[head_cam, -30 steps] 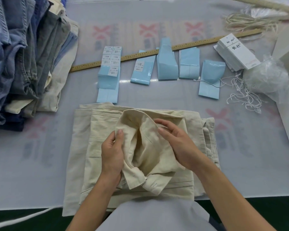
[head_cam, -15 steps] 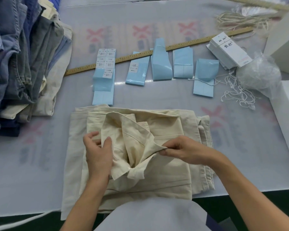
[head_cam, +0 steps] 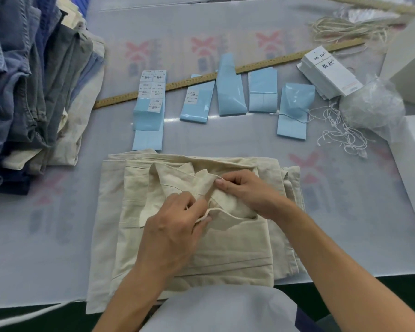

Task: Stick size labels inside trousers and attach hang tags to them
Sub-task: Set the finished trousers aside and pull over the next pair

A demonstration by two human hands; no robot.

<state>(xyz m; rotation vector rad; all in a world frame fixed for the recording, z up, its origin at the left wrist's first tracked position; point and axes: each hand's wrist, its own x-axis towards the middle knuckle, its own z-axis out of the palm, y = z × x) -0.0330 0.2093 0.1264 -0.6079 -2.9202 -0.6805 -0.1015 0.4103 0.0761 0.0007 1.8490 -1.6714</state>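
Pretty early days here, by the look of it. The cream trousers are laid folded in the lower middle of the frame, and the waistband area is being worked open: the left hand is pinched on a cream drawcord, the right hand curled on a fold of fabric. No size label or hang tag can be seen on them yet. The label sheets sit mid-frame on blue backing, the hang tags upper right beside loose strings. The stacked trousers upper left probably still need doing.
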